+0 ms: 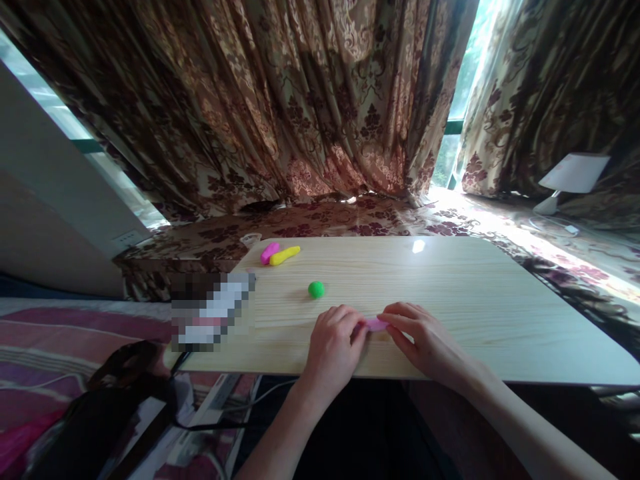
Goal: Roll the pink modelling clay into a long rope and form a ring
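Between my hands, near the table's front edge, is a pale pink piece of modelling clay (pixel 376 325). My left hand (pixel 337 337) pinches its left end with closed fingers. The right end is gripped between the thumb and fingers of my right hand (pixel 417 333). Both ends of the clay are partly hidden by fingers. A green clay ball (pixel 316 289) rests on the table just beyond my left hand. Farther back lie a yellow clay roll (pixel 285 255) and a bright pink clay piece (pixel 270 253), side by side.
The light wooden table (pixel 450 287) stands before a cloth-covered ledge with patterned curtains (pixel 340 100) behind. A blurred-out object (pixel 215 313) lies at the table's left edge. A white lamp (pixel 573 175) stands on the ledge at right. A black bag (pixel 100 413) lies at lower left.
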{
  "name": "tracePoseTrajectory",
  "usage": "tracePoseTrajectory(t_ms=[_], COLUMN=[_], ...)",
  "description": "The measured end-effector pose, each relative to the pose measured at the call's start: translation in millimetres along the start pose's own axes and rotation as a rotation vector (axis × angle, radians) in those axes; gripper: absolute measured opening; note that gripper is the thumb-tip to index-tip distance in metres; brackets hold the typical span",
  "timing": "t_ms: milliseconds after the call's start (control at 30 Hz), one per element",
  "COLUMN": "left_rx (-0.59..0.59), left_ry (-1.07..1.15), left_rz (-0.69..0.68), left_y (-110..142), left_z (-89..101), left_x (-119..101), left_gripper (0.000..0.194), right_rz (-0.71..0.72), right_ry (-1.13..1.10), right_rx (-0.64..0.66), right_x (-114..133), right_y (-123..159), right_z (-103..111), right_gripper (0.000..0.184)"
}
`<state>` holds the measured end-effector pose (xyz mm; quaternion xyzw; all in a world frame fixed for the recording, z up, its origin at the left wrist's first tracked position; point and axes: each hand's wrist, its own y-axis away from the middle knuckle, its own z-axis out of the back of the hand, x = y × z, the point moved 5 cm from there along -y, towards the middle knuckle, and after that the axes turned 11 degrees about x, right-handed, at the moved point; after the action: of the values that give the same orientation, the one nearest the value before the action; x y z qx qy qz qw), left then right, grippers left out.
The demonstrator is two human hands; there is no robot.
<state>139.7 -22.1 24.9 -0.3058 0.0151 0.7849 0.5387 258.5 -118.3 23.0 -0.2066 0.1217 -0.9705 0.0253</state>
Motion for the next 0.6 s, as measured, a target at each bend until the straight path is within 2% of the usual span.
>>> tracePoseTrajectory(t_ms=[167,333,467,600], left_rx=[-0.003,-0.047,-0.141,-0.263], left_ry=[0.035,0.307,0.378,0.457], left_rz=[0.015,0.051,0.121,0.192], left_y=[-6,3,13,23], left_z=[-1.6,4.2,22.6,44.6], left_x=[3,14,21,26], left_gripper=[0.012,0.018,0.022,0.022], right_rz=[-0.024,-0.059,-0.048,0.017], right_ry=[0.094,0.189,0.196,0.173], right_rx=[0.039,0.075,0.149,0.235], right_x=[11,23,30,38], right_y=[1,-3,-11,3], right_z=[-6,-6,-18,-29], right_gripper=[0.033,0.035,0.042,0.048])
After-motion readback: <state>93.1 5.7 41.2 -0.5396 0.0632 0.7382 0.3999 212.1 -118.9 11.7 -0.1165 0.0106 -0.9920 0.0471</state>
